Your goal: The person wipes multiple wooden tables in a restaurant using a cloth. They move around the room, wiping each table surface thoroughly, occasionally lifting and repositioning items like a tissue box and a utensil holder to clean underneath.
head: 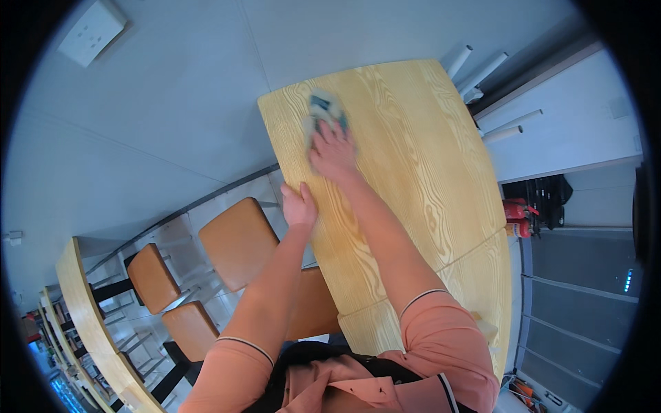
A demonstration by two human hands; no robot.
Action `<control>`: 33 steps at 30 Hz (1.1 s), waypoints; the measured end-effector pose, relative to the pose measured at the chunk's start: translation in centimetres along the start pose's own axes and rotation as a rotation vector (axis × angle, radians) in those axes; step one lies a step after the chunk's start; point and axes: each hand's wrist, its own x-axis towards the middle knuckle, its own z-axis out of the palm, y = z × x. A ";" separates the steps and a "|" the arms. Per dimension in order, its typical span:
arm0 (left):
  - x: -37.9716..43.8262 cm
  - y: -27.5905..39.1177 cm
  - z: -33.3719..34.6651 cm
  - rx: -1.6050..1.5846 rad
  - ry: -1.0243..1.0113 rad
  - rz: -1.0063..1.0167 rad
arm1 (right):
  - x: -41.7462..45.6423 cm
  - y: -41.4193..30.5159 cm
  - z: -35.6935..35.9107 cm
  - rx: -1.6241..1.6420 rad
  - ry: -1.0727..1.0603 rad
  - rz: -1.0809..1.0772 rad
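Note:
A light wood-grain table top (413, 155) stretches out before me. Near its far left corner my right hand (334, 152) presses down on a crumpled pale cloth with dark green patches (323, 106). The cloth and this hand are slightly blurred, and the palm covers part of the cloth. My left hand (300, 206) grips the table's left edge, thumb and fingers around the rim. Its fingertips are partly hidden.
Brown padded chairs (240, 242) stand to the left, with another long table (85, 310) beyond them. A pale wall (170, 93) borders the far side. White tubes (483, 75) and red fire extinguishers (516, 209) are past the right edge. A seam crosses the table top.

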 end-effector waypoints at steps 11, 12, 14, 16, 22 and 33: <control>-15.1 -21.7 -12.2 -0.115 -0.392 -0.148 | -24.1 8.7 -0.8 -0.241 -0.016 0.585; -18.6 -24.8 -15.4 -0.066 -0.357 -0.180 | -25.1 7.1 -0.7 -0.226 -0.012 0.623; -25.0 -35.0 -21.8 0.229 -0.442 -0.461 | -27.3 2.8 0.1 -0.191 0.002 0.628; -32.2 -43.0 -28.3 0.479 -0.524 -0.517 | -30.1 -0.7 0.9 -0.196 0.037 0.570; -48.2 -56.6 -45.5 0.040 -0.025 -1.082 | -37.9 -8.1 5.5 -0.103 0.229 0.423; -67.4 -51.6 -41.6 -0.715 0.547 -1.256 | -39.3 -10.7 2.2 -0.177 -0.159 0.352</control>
